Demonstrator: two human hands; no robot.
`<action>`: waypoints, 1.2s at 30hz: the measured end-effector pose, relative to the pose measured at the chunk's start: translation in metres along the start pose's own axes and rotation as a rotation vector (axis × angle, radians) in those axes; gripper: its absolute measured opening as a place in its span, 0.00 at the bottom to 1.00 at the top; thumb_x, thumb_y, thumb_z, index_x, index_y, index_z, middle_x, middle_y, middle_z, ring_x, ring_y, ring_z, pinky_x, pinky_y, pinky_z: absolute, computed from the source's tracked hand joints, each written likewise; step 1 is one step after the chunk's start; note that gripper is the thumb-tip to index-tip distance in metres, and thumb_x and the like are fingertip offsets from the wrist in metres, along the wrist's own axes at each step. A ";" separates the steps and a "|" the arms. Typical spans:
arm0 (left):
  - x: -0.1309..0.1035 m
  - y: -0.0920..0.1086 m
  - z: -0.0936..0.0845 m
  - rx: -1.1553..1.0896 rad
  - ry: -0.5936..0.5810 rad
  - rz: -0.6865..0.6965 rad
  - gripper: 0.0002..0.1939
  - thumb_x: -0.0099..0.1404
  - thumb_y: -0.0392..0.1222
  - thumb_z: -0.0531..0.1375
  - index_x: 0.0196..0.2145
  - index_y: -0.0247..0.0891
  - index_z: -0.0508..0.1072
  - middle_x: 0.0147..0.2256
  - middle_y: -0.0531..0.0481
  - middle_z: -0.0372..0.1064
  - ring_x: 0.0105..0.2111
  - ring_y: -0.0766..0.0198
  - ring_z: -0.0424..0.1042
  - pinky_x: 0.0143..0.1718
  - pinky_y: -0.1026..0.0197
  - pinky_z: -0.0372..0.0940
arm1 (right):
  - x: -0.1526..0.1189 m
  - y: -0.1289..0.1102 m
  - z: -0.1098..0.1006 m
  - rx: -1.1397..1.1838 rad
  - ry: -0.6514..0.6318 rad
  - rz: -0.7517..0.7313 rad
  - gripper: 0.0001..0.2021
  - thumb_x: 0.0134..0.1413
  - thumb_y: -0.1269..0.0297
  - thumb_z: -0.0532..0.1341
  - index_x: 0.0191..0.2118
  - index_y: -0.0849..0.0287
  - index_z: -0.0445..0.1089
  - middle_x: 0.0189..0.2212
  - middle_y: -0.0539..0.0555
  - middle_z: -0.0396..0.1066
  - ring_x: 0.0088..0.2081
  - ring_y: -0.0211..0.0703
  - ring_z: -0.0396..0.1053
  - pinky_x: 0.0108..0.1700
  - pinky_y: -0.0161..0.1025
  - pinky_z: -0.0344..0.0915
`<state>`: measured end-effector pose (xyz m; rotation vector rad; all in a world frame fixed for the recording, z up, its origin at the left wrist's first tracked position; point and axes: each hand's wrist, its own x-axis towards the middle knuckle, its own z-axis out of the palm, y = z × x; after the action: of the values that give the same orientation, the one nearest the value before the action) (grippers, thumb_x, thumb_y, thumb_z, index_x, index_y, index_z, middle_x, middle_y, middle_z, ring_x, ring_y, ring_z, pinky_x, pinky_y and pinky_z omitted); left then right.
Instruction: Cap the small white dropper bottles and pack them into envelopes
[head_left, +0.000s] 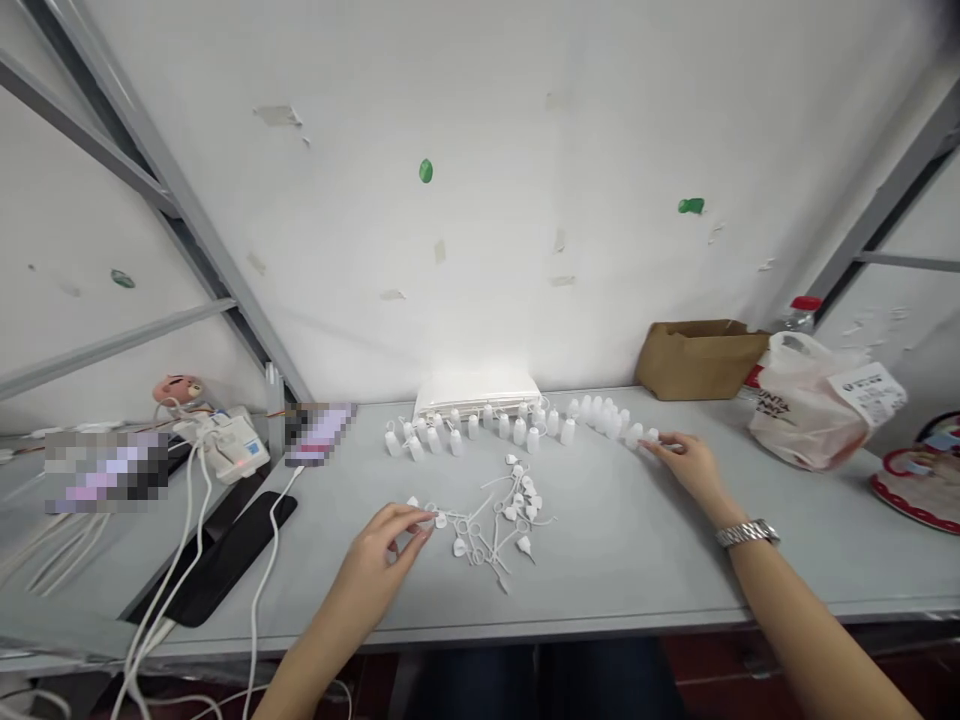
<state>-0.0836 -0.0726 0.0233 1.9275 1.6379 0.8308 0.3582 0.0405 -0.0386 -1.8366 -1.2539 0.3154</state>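
Observation:
My left hand (386, 550) is at the left edge of a loose pile of white caps with thin looped straps (480, 540); thumb and fingertips pinch a small white cap (440, 520). Farther right, my right hand (686, 462) has its fingertips on a small translucent white bottle (651, 437) at the right end of a curved row. Several small bottles with caps and straps (472, 428) stand upright behind the pile, and plain bottles (600, 412) stand close together between them and my right hand. A metal watch is on my right wrist.
A white stack (480, 388) lies against the wall. At the right are a brown paper box (697, 360), a plastic bag (817, 410) and a round red-edged item (926, 480). Phones, a power strip (229, 445), white cables and a black pad (232, 560) occupy the left of the grey table (600, 560).

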 end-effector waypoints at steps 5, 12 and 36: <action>0.023 0.001 0.014 0.090 -0.081 -0.003 0.11 0.60 0.39 0.55 0.39 0.44 0.74 0.37 0.50 0.70 0.37 0.60 0.70 0.41 0.56 0.65 | -0.002 -0.002 -0.008 -0.023 0.078 0.020 0.20 0.36 0.46 0.61 0.27 0.61 0.70 0.32 0.59 0.65 0.27 0.46 0.66 0.34 0.47 0.64; 0.039 -0.001 0.036 0.279 -0.270 0.155 0.16 0.58 0.27 0.51 0.34 0.42 0.74 0.36 0.48 0.69 0.39 0.58 0.67 0.41 0.55 0.63 | -0.027 -0.029 -0.021 0.019 0.260 -0.031 0.22 0.39 0.41 0.60 0.30 0.57 0.67 0.36 0.59 0.63 0.29 0.44 0.65 0.36 0.45 0.67; 0.048 -0.011 0.033 0.083 -0.303 0.089 0.10 0.56 0.31 0.56 0.30 0.43 0.75 0.36 0.49 0.69 0.42 0.58 0.65 0.45 0.56 0.61 | -0.143 -0.143 0.063 0.301 -0.603 -0.394 0.09 0.56 0.59 0.57 0.37 0.58 0.69 0.27 0.51 0.71 0.30 0.41 0.70 0.35 0.35 0.68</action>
<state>-0.0629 -0.0224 -0.0010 2.0790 1.4342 0.4792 0.1628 -0.0326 -0.0022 -1.2340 -1.8234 0.8266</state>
